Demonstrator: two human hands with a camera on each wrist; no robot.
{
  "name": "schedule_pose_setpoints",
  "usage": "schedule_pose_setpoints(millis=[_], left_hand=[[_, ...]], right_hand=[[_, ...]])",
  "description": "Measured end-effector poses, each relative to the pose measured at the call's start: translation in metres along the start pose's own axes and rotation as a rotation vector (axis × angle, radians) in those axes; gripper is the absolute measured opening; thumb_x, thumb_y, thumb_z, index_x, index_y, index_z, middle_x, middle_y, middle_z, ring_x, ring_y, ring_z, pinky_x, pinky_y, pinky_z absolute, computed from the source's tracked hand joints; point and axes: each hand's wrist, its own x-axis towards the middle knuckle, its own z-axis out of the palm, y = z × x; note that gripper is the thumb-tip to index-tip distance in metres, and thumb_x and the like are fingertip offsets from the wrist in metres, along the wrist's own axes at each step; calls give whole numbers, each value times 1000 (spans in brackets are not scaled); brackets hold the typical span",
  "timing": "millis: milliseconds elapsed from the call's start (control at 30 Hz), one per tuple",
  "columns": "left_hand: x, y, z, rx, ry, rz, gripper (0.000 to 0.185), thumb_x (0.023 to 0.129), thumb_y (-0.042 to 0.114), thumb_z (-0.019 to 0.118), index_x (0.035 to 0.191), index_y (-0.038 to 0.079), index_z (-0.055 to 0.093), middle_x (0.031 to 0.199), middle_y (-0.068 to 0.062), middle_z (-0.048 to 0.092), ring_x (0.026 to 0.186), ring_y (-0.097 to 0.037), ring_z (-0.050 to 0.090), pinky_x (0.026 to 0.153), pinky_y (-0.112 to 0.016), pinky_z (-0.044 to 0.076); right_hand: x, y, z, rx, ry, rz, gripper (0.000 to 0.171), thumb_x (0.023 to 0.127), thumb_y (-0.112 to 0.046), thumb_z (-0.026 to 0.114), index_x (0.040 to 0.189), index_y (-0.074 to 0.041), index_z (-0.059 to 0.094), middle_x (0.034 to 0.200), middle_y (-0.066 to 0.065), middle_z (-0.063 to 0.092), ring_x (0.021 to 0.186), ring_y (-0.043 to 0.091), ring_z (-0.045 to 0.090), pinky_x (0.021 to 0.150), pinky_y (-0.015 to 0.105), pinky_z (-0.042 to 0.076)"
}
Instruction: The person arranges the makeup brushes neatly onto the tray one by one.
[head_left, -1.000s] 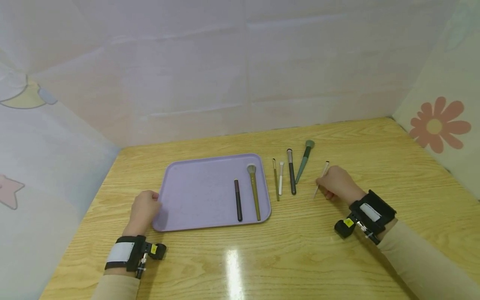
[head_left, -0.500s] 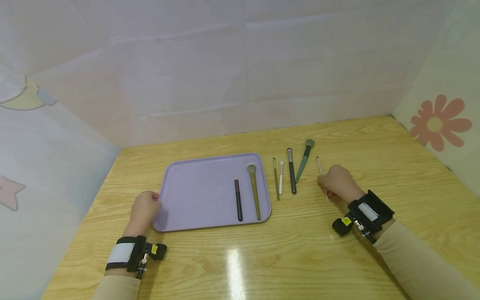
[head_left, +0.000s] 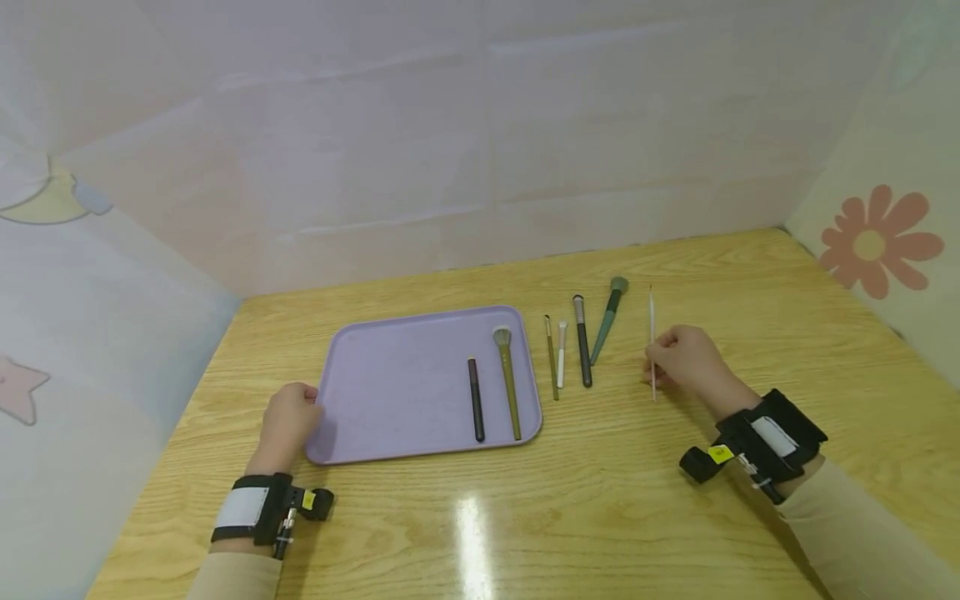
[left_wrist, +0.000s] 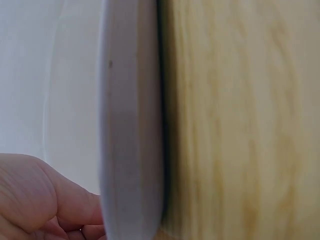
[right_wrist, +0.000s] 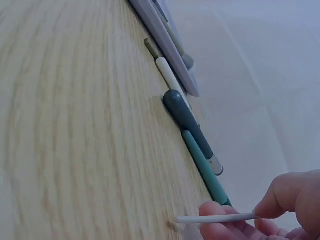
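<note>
My right hand (head_left: 686, 358) pinches a slim white makeup brush (head_left: 652, 321) between thumb and fingers, to the right of the other brushes. In the right wrist view the thin white handle (right_wrist: 215, 218) sticks out past the fingertips, close over the table. My left hand (head_left: 288, 421) grips the left edge of a lilac tray (head_left: 397, 321); in the left wrist view the thumb (left_wrist: 80, 207) lies against the tray's rim (left_wrist: 130, 125). On the tray's right side lie a dark-handled brush (head_left: 477, 404) and an olive brush (head_left: 509, 379) with a fluffy head.
Right of the tray lie a thin olive brush (head_left: 552, 358), a short white brush (head_left: 562, 358), a black-handled brush (head_left: 583, 346) and a green brush (head_left: 607, 321) with a wide head. A cloth wall (head_left: 360, 183) rises behind the wooden table (head_left: 585, 517).
The white brush has swung in the right hand from leaning right, through leaning left, to nearly straight away from me. The left hand and tray stay put.
</note>
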Motion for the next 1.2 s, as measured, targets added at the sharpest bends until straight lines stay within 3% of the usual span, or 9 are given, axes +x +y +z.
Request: schedule_pose_setpoints(millis=[200,367,600,667,933,1200], left_hand=[[0,-2,0,3,8,10,35,84,-6,47,116,-22,53,110,-36,57,100,-45,57,81,-50,51],[2,-3,1,0,6,0,35,85,-6,46,116,-22,53,111,-36,57,100,-44,57,81,-50,51],[3,-1,1,-10,-3,-21,36,86,-6,46,118,-21,52,112,-36,56,101,-44,57,82,-50,50],[3,-1,1,-10,-4,-20,36,86,-6,46,118,-21,52,113,-36,56,102,-44,57,83,-50,50],[3,-2,2,-6,3,-20,35,86,-5,47,118,-21,52,112,-36,56,101,-44,57,83,-49,50],[3,-3,2,-5,2,-26,36,86,-5,47,119,-21,52,113,-36,56,102,-44,57,83,-50,50]], right_hand=[[-3,-2,0,120,9,-55,44,99,-2,44,134,22,33,92,22,68,72,12,69,66,28,56],[-5,-2,0,227,-15,-70,53,100,-2,46,144,18,23,110,26,64,78,7,69,72,28,56],[-7,-3,1,358,-36,-31,53,99,-3,51,142,17,27,93,-2,66,80,4,68,73,26,55],[-7,-4,2,383,-36,-30,52,98,-2,51,140,18,29,89,-5,65,80,4,68,74,26,55],[-8,-8,7,394,-49,-32,48,97,4,51,138,18,32,88,-2,59,78,7,68,73,28,56],[-10,-13,11,487,-79,-23,28,94,4,57,119,9,47,86,0,62,79,11,69,72,28,56]])
